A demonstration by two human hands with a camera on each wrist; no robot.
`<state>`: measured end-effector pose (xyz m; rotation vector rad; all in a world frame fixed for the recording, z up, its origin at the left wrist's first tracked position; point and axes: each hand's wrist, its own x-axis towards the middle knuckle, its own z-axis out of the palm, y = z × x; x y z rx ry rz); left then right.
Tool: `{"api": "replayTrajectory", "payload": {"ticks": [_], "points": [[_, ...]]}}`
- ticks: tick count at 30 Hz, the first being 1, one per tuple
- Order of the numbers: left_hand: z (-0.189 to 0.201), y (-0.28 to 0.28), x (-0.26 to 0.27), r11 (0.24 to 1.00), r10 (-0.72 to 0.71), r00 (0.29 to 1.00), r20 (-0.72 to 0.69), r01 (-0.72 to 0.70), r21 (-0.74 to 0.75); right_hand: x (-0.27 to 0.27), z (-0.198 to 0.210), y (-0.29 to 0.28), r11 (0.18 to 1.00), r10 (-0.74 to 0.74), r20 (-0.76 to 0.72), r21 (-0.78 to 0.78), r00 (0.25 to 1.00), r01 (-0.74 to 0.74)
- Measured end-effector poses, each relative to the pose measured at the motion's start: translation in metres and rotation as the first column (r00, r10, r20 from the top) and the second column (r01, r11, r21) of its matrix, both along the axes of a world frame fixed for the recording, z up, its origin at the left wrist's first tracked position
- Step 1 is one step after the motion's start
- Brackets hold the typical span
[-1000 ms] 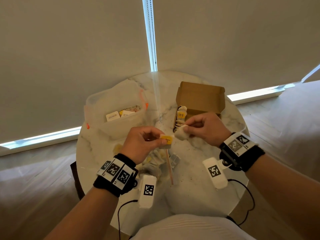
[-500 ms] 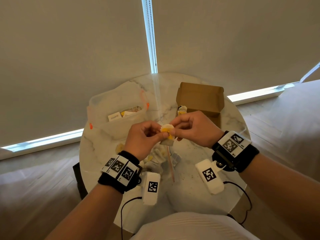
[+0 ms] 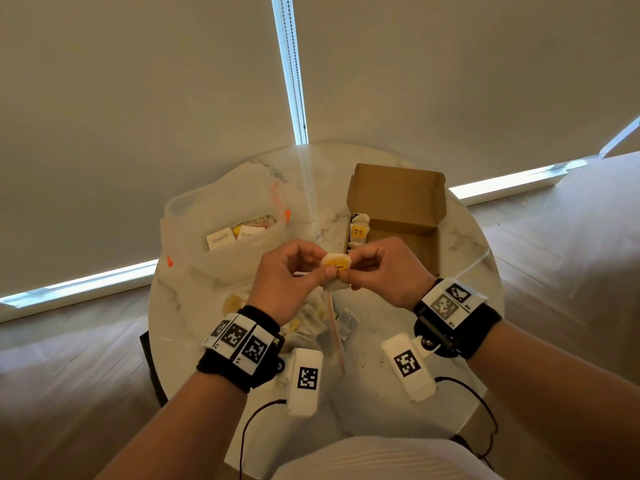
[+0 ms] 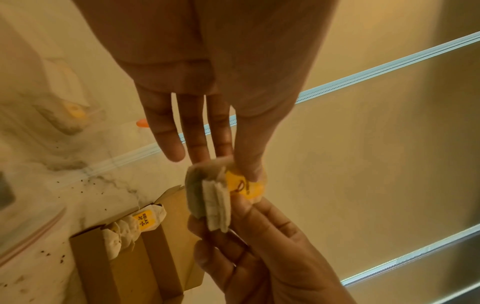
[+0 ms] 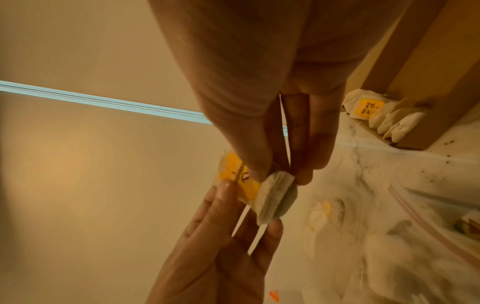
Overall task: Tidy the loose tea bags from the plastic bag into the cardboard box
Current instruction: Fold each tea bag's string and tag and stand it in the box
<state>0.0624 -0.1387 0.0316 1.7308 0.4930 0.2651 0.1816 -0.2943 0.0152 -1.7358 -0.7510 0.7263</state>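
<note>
Marble tabletop (image 3: 381, 341) before drawn blinds. Left hand (image 3: 287, 278) and right hand (image 3: 381, 271) together pinch one tea bag (image 3: 336, 268) above it. Beyond the right hand, the cardboard box (image 3: 415, 233) holds a short row; more bags remain in the plastic bag (image 3: 311, 323) beneath the hands.

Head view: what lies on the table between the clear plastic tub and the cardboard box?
Bare marble table with a few dark crumbs between the plastic tub and cardboard box, seen in the head view.
</note>
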Motion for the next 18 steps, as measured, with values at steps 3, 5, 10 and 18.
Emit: {"api": "replayTrajectory", "payload": {"ticks": [3,5,10,18], "points": [[-0.005,0.004,0.008,0.999,0.035,0.999,-0.042,-0.035,-0.009,0.026,-0.010,-0.001,0.991,-0.099,0.025,-0.088,0.995,0.101],[-0.009,0.009,0.012,0.998,0.053,0.996,-0.069,-0.054,-0.014,0.051,-0.022,-0.005,0.951,-0.232,0.041,-0.202,0.972,0.236],[-0.019,0.020,0.016,0.998,0.060,0.990,-0.124,-0.064,-0.024,0.115,-0.069,-0.011,0.777,-0.470,0.141,-0.402,0.871,0.484],[-0.031,0.034,0.020,0.997,0.060,0.984,-0.168,-0.068,-0.039,0.138,-0.110,0.019,0.696,-0.312,0.196,-0.619,0.930,0.364]]}}
